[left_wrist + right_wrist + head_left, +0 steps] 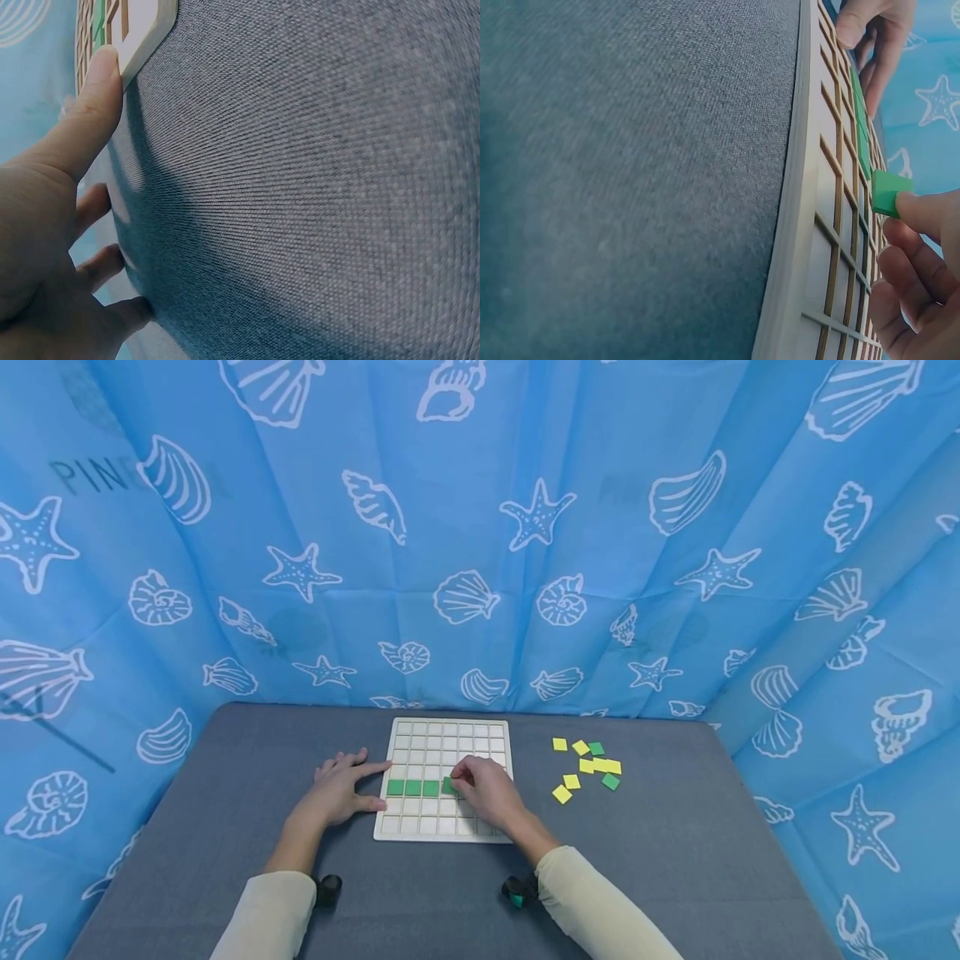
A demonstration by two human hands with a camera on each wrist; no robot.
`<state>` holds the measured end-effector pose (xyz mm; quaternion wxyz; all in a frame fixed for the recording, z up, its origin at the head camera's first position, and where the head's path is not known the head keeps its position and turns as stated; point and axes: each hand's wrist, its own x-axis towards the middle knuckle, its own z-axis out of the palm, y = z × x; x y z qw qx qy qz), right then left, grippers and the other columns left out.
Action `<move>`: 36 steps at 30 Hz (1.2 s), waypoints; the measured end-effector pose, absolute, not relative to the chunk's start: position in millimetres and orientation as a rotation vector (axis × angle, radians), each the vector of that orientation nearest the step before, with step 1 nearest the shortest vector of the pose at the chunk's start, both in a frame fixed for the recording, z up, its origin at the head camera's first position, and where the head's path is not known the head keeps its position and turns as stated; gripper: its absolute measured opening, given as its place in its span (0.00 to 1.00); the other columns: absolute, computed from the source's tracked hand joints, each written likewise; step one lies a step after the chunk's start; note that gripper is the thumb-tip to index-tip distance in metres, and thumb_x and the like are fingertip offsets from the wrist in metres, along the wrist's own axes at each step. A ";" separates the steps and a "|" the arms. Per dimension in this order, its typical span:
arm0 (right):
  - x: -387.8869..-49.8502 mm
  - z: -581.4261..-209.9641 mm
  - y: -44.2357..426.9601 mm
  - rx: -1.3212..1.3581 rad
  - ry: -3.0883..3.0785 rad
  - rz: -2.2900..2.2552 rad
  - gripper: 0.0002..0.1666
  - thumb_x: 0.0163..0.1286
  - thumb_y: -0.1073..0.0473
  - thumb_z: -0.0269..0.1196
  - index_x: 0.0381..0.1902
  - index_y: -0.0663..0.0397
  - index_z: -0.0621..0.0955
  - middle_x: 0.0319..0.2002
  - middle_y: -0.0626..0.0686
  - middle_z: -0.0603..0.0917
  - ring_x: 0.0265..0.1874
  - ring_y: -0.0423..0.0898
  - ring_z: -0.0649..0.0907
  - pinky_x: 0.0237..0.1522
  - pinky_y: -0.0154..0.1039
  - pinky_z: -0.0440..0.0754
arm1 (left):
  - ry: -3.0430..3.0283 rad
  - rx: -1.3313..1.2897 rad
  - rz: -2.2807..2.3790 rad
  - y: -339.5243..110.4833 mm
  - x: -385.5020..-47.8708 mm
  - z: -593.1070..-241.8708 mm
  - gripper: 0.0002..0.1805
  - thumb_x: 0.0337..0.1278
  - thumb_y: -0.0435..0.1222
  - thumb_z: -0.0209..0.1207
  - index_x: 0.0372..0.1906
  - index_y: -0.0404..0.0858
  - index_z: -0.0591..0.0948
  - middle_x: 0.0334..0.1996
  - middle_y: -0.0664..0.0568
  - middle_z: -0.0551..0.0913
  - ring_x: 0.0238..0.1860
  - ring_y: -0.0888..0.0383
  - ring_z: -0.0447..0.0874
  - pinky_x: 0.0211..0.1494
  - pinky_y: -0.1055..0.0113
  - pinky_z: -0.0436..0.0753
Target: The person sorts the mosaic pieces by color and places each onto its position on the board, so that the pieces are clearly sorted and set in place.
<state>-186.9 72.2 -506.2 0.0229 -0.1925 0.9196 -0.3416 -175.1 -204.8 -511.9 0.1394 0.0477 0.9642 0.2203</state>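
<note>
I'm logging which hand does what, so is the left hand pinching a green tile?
No, the left hand rests its thumb at the edge of the board, while the right hand pinches a green tile.

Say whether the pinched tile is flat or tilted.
Tilted: the right hand holds the green tile at an angle to the board.
</note>
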 end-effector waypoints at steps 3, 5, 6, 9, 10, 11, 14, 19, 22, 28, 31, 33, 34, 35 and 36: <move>-187.5 -507.9 69.2 -0.590 2.847 -1.037 0.03 0.70 0.58 0.68 0.39 0.50 0.85 0.32 0.44 0.85 0.30 0.36 0.78 0.34 0.31 0.77 | 2.782 0.139 0.644 -204.8 -174.5 -512.1 0.42 0.52 0.54 0.72 0.75 0.55 0.72 0.81 0.37 0.57 0.80 0.25 0.44 0.75 0.24 0.48; -187.9 -508.5 67.7 -0.593 2.849 -1.019 0.03 0.71 0.58 0.68 0.38 0.50 0.85 0.32 0.44 0.86 0.30 0.36 0.79 0.34 0.31 0.77 | 2.785 0.144 0.647 -205.6 -174.5 -512.8 0.43 0.52 0.54 0.71 0.75 0.55 0.72 0.81 0.37 0.57 0.80 0.25 0.44 0.75 0.24 0.48; -188.0 -508.5 67.1 -0.603 2.849 -1.013 0.03 0.71 0.58 0.68 0.38 0.50 0.85 0.32 0.45 0.86 0.30 0.36 0.80 0.34 0.32 0.77 | 2.788 0.146 0.647 -206.1 -174.7 -513.1 0.43 0.52 0.54 0.71 0.75 0.55 0.72 0.81 0.37 0.57 0.80 0.25 0.44 0.75 0.24 0.48; -188.2 -507.9 66.6 -0.623 2.856 -0.987 0.04 0.70 0.58 0.68 0.38 0.52 0.85 0.32 0.46 0.86 0.31 0.37 0.81 0.35 0.33 0.79 | 2.792 0.152 0.646 -206.8 -176.2 -513.5 0.43 0.52 0.54 0.71 0.75 0.55 0.71 0.81 0.37 0.57 0.80 0.25 0.44 0.75 0.23 0.48; -188.1 -507.7 66.4 -0.633 2.863 -0.971 0.04 0.70 0.58 0.69 0.38 0.52 0.85 0.33 0.46 0.86 0.32 0.38 0.81 0.36 0.34 0.79 | 2.792 0.153 0.641 -206.8 -176.6 -513.3 0.43 0.52 0.54 0.71 0.75 0.55 0.71 0.81 0.37 0.57 0.80 0.25 0.44 0.75 0.23 0.48; -187.8 -507.6 66.4 -0.643 2.872 -0.957 0.04 0.70 0.58 0.69 0.37 0.52 0.85 0.33 0.47 0.85 0.33 0.39 0.81 0.36 0.34 0.79 | 2.790 0.150 0.637 -206.8 -176.9 -513.2 0.43 0.52 0.54 0.71 0.75 0.55 0.71 0.81 0.37 0.56 0.80 0.26 0.43 0.75 0.24 0.48; -186.8 -507.4 66.5 -0.681 2.912 -0.906 0.04 0.69 0.58 0.70 0.37 0.51 0.86 0.34 0.47 0.84 0.35 0.41 0.80 0.38 0.35 0.79 | 2.785 0.151 0.631 -206.8 -177.4 -512.6 0.43 0.52 0.54 0.71 0.75 0.55 0.71 0.81 0.37 0.56 0.80 0.26 0.43 0.75 0.23 0.48; -185.3 -508.3 68.4 -0.780 2.986 -0.801 0.03 0.68 0.58 0.70 0.38 0.50 0.88 0.36 0.48 0.82 0.38 0.43 0.79 0.37 0.35 0.79 | 2.786 0.161 0.629 -206.8 -177.0 -513.1 0.43 0.53 0.54 0.71 0.75 0.54 0.71 0.81 0.36 0.56 0.80 0.25 0.44 0.74 0.23 0.49; -184.3 -508.6 69.5 -0.826 3.008 -0.737 0.04 0.69 0.57 0.70 0.39 0.49 0.90 0.38 0.47 0.83 0.38 0.43 0.78 0.35 0.34 0.79 | 2.788 0.167 0.635 -206.6 -176.4 -512.7 0.42 0.52 0.54 0.71 0.75 0.54 0.71 0.80 0.36 0.57 0.80 0.25 0.44 0.74 0.23 0.49; -184.2 -507.9 69.5 -0.871 3.035 -0.649 0.07 0.70 0.56 0.69 0.42 0.47 0.91 0.40 0.47 0.83 0.38 0.43 0.78 0.34 0.33 0.78 | 2.786 0.159 0.642 -206.1 -176.7 -509.9 0.42 0.52 0.53 0.71 0.75 0.54 0.72 0.80 0.36 0.57 0.80 0.25 0.44 0.74 0.23 0.49; -183.7 -507.6 69.5 -0.891 3.055 -0.589 0.09 0.70 0.54 0.69 0.45 0.47 0.90 0.41 0.49 0.83 0.38 0.44 0.79 0.36 0.35 0.79 | 2.777 0.150 0.635 -205.3 -177.0 -509.8 0.43 0.52 0.53 0.71 0.75 0.54 0.72 0.80 0.36 0.56 0.80 0.25 0.44 0.74 0.23 0.49; -182.6 -507.1 69.5 -0.900 3.077 -0.527 0.12 0.71 0.52 0.68 0.49 0.48 0.88 0.43 0.50 0.83 0.40 0.45 0.80 0.39 0.39 0.81 | 2.773 0.142 0.631 -204.8 -176.9 -510.2 0.43 0.51 0.54 0.72 0.75 0.54 0.72 0.80 0.36 0.56 0.80 0.25 0.44 0.74 0.23 0.48; -182.2 -507.2 69.6 -0.907 3.089 -0.491 0.14 0.71 0.50 0.68 0.51 0.48 0.87 0.44 0.50 0.83 0.42 0.45 0.80 0.41 0.40 0.81 | 2.773 0.139 0.630 -204.6 -176.6 -510.4 0.43 0.51 0.54 0.72 0.75 0.54 0.72 0.80 0.36 0.56 0.80 0.25 0.44 0.74 0.23 0.48; -181.6 -507.0 69.6 -0.913 3.102 -0.455 0.16 0.72 0.49 0.67 0.53 0.49 0.86 0.46 0.51 0.83 0.44 0.46 0.81 0.43 0.42 0.82 | 2.773 0.136 0.631 -204.5 -176.4 -510.5 0.43 0.51 0.54 0.72 0.75 0.54 0.72 0.80 0.36 0.57 0.80 0.25 0.44 0.75 0.23 0.48; -181.1 -506.8 69.6 -0.911 3.116 -0.417 0.19 0.72 0.48 0.66 0.55 0.49 0.85 0.48 0.52 0.83 0.46 0.47 0.81 0.46 0.44 0.82 | 2.775 0.134 0.632 -204.5 -176.5 -510.9 0.43 0.51 0.54 0.72 0.75 0.54 0.72 0.80 0.36 0.57 0.80 0.25 0.44 0.75 0.23 0.48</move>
